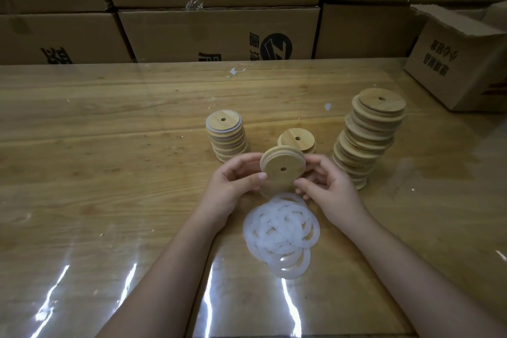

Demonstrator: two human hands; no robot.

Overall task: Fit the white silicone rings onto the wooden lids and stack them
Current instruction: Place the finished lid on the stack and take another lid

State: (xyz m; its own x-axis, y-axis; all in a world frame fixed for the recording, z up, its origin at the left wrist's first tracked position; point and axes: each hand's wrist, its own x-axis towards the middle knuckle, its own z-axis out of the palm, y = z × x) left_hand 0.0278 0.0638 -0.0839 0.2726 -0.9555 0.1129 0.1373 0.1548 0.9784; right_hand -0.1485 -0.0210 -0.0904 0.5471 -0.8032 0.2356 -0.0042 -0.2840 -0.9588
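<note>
A wall of brown cartons [219,33] with black print runs along the far side. In front of it lies a wood-grain worktop [109,145] under a glossy clear sheet that throws back streaks of light near the camera. An open box [455,68] sits on its far right corner.

The tall stack [367,140] of bare wooden lids stands right of centre, uneven and leaning, its discs shifted out of line. Near the camera, a loose pile of rings [279,233] lies flat on the worktop between the two forearms; they are white, thin, translucent and overlap one another. The left stack [227,137] is shorter and neater, and a white edge shows round its top lid.

The left hand [230,186] and right hand [329,186] meet above the far edge of the ring pile, clear of the worktop. Together they hold one lid [282,170], tilted with its flat face toward the camera. It is a round disc of pale wood with a small centre hole and a stepped rim along its upper edge. Curled fingers [262,175] grip it from both sides, thumbs on the near face and the rest behind. Whether a ring is on it I cannot tell.

Just beyond the held lid stands a short stack [297,140] of a few lids.
</note>
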